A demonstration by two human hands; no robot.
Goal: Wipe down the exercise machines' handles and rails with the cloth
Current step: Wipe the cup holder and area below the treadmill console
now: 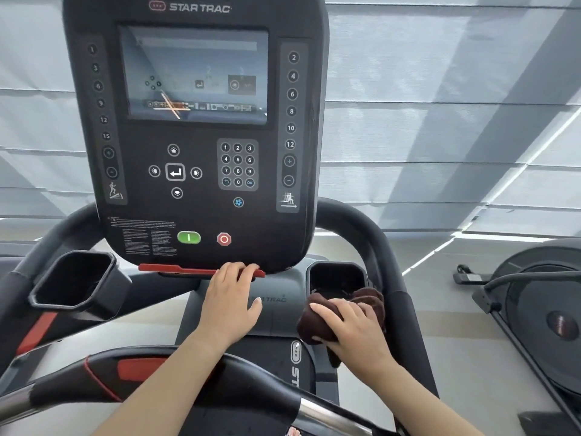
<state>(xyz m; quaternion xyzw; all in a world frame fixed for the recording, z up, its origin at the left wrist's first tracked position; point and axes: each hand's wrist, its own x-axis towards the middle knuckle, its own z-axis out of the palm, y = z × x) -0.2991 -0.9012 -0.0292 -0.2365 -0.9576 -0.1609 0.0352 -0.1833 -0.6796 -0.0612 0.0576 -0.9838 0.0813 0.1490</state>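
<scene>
A person's right hand [352, 325] presses down on a bunched dark brown cloth [317, 322], fingers curled over its top and gripping it, against the grey housing just below the right cup holder [338, 276] of a Star Trac treadmill. The left hand [231, 297] lies open and flat, holding nothing, its fingertips [239, 269] touching the red safety bar [176, 269] under the console [195, 133]. Above that bar sit a green start button [189, 237] and a red stop button [224, 239], side by side. Both forearms reach over the curved front handlebar [251, 382], black with a bare metal section at right. A second, angular cup holder [74, 278] stands to the left. Another machine's dark flywheel [547, 313] shows at far right, well apart, before pale window blinds [440, 105].
</scene>
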